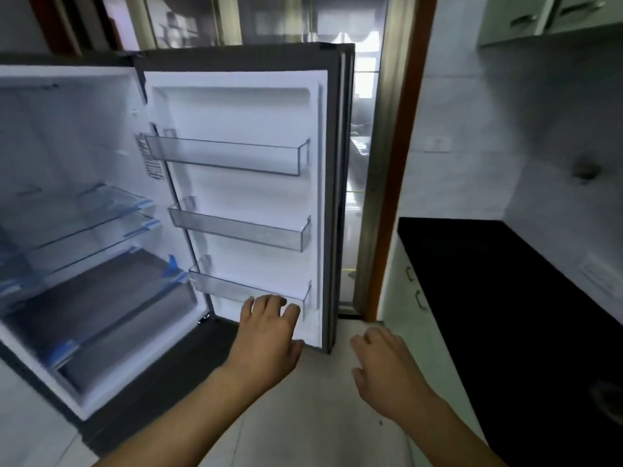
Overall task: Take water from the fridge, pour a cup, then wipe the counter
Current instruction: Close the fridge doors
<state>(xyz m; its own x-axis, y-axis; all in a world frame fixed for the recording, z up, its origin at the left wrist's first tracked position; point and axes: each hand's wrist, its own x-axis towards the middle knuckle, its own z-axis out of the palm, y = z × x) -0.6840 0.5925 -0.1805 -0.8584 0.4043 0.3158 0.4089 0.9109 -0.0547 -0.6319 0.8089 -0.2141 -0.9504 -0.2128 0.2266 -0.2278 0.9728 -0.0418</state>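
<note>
The fridge stands open at the left, its glass shelves showing nothing on them. Its door is swung wide, with three clear door bins that look bare. My left hand reaches toward the lowest door bin, fingers spread, holding nothing; I cannot tell whether it touches the bin. My right hand hovers open to the right of the door's edge, also holding nothing. No water bottle or cup is visible. The black counter runs along the right.
A doorway with a brown frame lies behind the fridge door. Pale cabinets with handles sit under the counter. Wall cabinets hang at the top right. A round dark object rests on the counter's near right edge. Light floor tiles lie below my arms.
</note>
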